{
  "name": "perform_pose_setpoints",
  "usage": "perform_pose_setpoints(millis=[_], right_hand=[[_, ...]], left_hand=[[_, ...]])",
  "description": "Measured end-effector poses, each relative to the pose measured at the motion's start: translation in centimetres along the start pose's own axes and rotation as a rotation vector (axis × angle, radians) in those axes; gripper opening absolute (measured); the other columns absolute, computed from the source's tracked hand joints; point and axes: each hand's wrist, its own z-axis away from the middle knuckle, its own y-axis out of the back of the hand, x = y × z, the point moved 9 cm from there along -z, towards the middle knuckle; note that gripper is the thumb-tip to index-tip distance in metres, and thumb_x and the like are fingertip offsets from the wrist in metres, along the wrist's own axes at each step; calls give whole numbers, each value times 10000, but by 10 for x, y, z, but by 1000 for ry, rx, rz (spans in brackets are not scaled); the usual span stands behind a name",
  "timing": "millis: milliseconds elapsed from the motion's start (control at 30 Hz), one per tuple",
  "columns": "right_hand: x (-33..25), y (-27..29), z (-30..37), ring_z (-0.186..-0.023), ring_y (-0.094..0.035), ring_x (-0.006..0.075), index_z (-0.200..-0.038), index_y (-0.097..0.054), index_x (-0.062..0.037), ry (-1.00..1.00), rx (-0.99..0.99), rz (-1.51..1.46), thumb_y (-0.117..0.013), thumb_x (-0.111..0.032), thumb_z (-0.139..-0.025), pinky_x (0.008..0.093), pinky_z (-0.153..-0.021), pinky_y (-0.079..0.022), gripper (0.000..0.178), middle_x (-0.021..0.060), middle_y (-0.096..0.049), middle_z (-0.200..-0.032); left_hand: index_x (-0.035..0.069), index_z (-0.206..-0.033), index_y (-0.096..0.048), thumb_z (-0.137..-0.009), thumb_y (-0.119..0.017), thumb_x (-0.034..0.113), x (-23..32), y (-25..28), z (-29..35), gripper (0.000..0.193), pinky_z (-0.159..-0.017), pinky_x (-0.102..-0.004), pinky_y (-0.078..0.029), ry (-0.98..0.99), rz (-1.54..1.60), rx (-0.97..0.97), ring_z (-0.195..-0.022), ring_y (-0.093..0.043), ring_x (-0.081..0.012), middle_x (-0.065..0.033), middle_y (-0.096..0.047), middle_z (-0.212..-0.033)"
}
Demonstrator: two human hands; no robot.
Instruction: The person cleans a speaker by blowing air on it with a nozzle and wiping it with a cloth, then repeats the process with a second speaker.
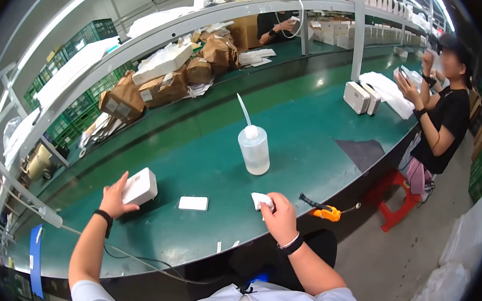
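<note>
My left hand (115, 196) grips a white box-shaped device (140, 187) with rounded corners, tilted over the left part of the green table (207, 142). Near the table's front edge my right hand (280, 215) is closed on a crumpled white cloth (261, 200). Between my hands a small flat white rectangular piece (193, 203) lies on the tabletop. Beyond it stands a translucent squeeze bottle (254, 150) with a long thin spout and some liquid in the bottom. An orange tool with a black handle (326, 213) lies at the table edge, right of my right hand.
Several brown paper packages (166, 88) are piled at the back left. White boxy devices (358, 97) and a dark cloth (361, 153) lie at the right. A co-worker (445, 104) stands there by a red stool (391, 202). A cable (130, 258) crosses the front left edge.
</note>
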Motion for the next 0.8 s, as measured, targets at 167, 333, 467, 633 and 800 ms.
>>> perform_pose_setpoints(millis=[167,333,467,633,800], right_hand=[[8,-13,-6,-716,-614,124,-963,-650,4,-143,-106,-101,-695,-72,-866,289,-602,-472,131,91,-657,-862],[-3,-32,-18,-849,-676,299,-1067,-631,10,-227,-192,-92,-684,-122,-869,380,-719,-520,245,185,-678,-982],[-25,-43,-3,-855,-615,105,-1187,-573,22,51,-89,-49,-713,-97,-878,257,-689,-490,360,129,-644,-1083],[-48,-7,58,-976,-580,157,-1195,-534,-12,22,-98,-38,-713,-106,-880,279,-817,-491,374,93,-562,-1136],[113,85,136,-961,-542,121,-1272,-506,-107,-622,542,-426,-743,-118,-878,254,-845,-437,459,16,-553,-1121]], left_hand=[[118,-1563,-281,-540,-927,467,-15,-23,41,1259,-1095,-553,-308,94,77,7,-1324,-484,-394,-185,-534,-1424],[111,-1548,-306,-543,-931,438,-4,-22,41,1228,-1182,-586,-210,-28,-40,132,-1365,-432,-424,-190,-532,-1420],[79,-1546,-300,-563,-916,407,5,-12,27,1206,-1214,-585,-141,-64,12,67,-1401,-397,-407,-203,-499,-1452],[69,-1543,-301,-553,-924,381,-2,-7,29,1210,-1217,-572,-149,-14,221,120,-1397,-406,-405,-202,-494,-1458],[63,-1512,-339,-557,-942,310,34,29,40,1156,-1201,-531,-244,-210,311,306,-1363,-451,-373,-191,-489,-1442]])
